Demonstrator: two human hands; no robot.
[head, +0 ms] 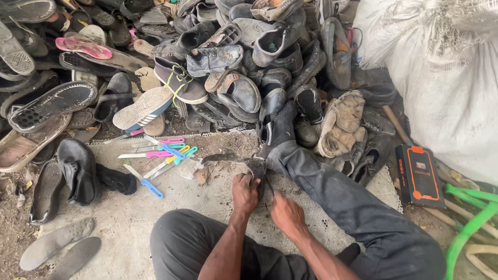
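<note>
**Both hands on a worn dark shoe**

The left hand (245, 193) has its grip clamped on a dark shoe (248, 167) lying on the mat (129, 218) between the person's legs. The right hand (286, 213) pinches its near edge. Coloured-handled knives (158, 155) lie just left; a shoe pile (233, 62) rises behind.

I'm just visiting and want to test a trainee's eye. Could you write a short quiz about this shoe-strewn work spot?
1. True or false: both hands grip the same dark shoe.
2. What lies on the mat left of the hands? A) knives with coloured handles B) hammers C) brushes
3. What colour is the big sack at the upper right?

Key:
1. True: left hand and right hand grip the dark shoe.
2. A: knives on the mat.
3. White: sack.
</note>
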